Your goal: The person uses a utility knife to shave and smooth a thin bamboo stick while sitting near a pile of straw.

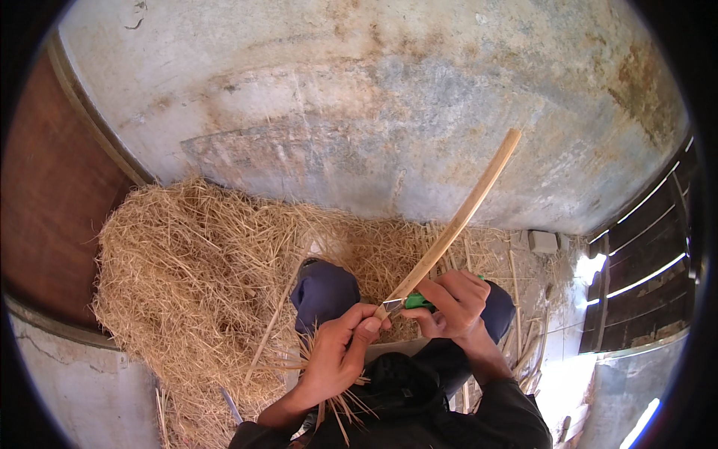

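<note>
A long, flat, pale wooden strip [465, 212] slants up and to the right in front of me. My left hand [338, 358] pinches its lower end between thumb and fingers. In my right hand [455, 308] is a knife with a green handle [418, 301], gripped by closed fingers. Its short metal blade lies against the strip, just above my left fingertips. Thin straw-like stalks [342, 410] stick out around and below my left hand; whether the hand holds them I cannot tell.
A large heap of straw [187, 254] fills the left side, against a stained wall [336, 112]. A reddish-brown panel [60, 179] stands far left. Sticks [529, 346] lie on the floor at right, with a pale block [543, 241] by the wall and dark slatted boards [643, 262] beyond.
</note>
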`<state>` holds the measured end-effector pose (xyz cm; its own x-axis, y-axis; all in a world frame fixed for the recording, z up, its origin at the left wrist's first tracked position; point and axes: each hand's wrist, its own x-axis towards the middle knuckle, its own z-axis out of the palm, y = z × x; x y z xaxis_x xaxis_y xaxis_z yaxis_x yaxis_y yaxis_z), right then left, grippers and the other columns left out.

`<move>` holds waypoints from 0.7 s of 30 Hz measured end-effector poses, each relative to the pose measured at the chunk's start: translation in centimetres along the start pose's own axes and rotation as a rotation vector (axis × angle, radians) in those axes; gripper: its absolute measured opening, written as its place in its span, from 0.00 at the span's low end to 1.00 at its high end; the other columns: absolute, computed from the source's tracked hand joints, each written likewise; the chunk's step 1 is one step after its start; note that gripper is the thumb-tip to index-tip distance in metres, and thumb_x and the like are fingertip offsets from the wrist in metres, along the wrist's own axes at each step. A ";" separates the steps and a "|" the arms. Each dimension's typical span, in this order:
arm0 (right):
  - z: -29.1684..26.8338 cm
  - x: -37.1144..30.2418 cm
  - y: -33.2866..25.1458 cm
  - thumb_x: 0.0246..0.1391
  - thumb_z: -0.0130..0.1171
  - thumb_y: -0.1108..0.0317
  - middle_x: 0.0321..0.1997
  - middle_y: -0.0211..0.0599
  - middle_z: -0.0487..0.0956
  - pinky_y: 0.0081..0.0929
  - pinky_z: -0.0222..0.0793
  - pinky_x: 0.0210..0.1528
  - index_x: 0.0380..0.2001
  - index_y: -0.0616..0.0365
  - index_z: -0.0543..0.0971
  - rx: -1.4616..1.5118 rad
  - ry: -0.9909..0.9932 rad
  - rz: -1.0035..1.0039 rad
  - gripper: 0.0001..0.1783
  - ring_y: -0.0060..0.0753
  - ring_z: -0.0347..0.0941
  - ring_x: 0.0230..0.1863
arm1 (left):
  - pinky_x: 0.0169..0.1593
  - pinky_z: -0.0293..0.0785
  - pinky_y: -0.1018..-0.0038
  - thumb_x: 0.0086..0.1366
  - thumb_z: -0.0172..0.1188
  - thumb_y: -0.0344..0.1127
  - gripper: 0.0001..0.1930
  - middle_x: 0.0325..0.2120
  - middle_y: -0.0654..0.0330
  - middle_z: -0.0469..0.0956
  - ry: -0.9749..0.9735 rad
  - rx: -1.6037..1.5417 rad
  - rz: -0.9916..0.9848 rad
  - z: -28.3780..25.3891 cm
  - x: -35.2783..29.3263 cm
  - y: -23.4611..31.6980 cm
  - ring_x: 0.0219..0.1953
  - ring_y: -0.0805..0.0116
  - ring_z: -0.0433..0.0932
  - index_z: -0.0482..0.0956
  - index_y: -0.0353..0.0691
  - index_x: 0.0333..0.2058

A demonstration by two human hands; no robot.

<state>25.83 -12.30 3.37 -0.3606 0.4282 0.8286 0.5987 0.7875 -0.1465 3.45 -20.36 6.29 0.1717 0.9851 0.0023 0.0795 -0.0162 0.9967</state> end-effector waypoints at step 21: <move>-1.3 -1.0 5.7 0.75 0.57 0.45 0.23 0.30 0.75 0.28 0.61 0.26 0.42 0.61 0.87 0.108 0.273 0.457 0.27 0.22 0.68 0.22 | 0.32 0.66 0.75 0.82 0.55 0.33 0.10 0.24 0.64 0.74 0.039 0.154 0.046 -1.2 -0.6 -1.7 0.26 0.78 0.69 0.81 0.33 0.48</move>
<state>30.55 -8.83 2.43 0.1266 0.6182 0.7758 0.5685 0.5957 -0.5675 2.00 -20.67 4.67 0.1409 0.9886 0.0533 0.2227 -0.0841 0.9712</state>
